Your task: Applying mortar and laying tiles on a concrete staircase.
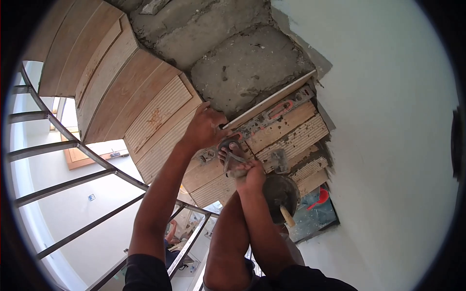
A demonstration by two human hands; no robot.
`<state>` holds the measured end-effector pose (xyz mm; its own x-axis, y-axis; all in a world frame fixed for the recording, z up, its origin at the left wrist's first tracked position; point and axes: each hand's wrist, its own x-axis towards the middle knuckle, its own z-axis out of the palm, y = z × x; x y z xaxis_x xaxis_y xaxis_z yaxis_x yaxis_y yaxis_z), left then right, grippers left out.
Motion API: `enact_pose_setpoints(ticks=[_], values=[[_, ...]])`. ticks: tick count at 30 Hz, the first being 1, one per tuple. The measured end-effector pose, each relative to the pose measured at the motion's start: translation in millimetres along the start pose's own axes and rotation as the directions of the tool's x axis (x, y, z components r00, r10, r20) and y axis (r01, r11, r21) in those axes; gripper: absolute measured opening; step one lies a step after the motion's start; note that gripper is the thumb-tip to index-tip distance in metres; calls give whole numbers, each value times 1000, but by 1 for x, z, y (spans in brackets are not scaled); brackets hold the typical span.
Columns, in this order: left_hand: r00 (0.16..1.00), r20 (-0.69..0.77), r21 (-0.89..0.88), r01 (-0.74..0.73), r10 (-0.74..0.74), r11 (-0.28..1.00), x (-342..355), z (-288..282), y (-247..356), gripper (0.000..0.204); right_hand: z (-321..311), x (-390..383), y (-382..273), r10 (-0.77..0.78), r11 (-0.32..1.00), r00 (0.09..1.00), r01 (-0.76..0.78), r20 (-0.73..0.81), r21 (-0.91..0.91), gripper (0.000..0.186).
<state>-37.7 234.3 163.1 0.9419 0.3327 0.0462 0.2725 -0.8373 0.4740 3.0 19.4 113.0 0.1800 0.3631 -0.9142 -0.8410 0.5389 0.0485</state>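
Observation:
My left hand [208, 127] is open, fingers apart, at the left end of an upright tile strip [272, 97] along the front of a rough cement step. A mortar-spattered spirit level [259, 125] lies along the foot of that strip, close to the hand. My right hand [251, 175] is lower, beside my sandalled foot [234, 154], its fingers curled in. What it holds, if anything, is hidden. The foot stands on a wood-look tread [286, 127] spotted with mortar and covers part of the level.
A dark bucket [274, 186] with a wooden-handled tool [287, 217] stands right of my leg. Beyond it, a red scoop [320, 198] lies over a bluish surface. A metal railing [77, 144] curves along the left; a white wall [388, 145] rises on the right. Another person [172, 237] is below.

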Motion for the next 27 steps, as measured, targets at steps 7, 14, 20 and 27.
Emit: enact_pose_setpoints(ticks=[7, 14, 20, 27], values=[[999, -31, 5, -43, 43, 999, -10, 20, -7, 27, 17, -15, 9, 102, 913, 990, -55, 97, -404, 23], [996, -86, 47, -30, 34, 998, -10, 19, -2, 23, 18, -9, 2, 149, 862, 985, -87, 85, -500, 15], [978, -196, 87, -53, 69, 995, -18, 26, 0, 20, -36, -38, -46, -116, 679, 978, 205, 172, -705, 15], [979, -199, 89, -28, 45, 996, -19, 27, -2, 21, -6, -28, -83, -486, 106, 615, 747, 621, -657, 19]])
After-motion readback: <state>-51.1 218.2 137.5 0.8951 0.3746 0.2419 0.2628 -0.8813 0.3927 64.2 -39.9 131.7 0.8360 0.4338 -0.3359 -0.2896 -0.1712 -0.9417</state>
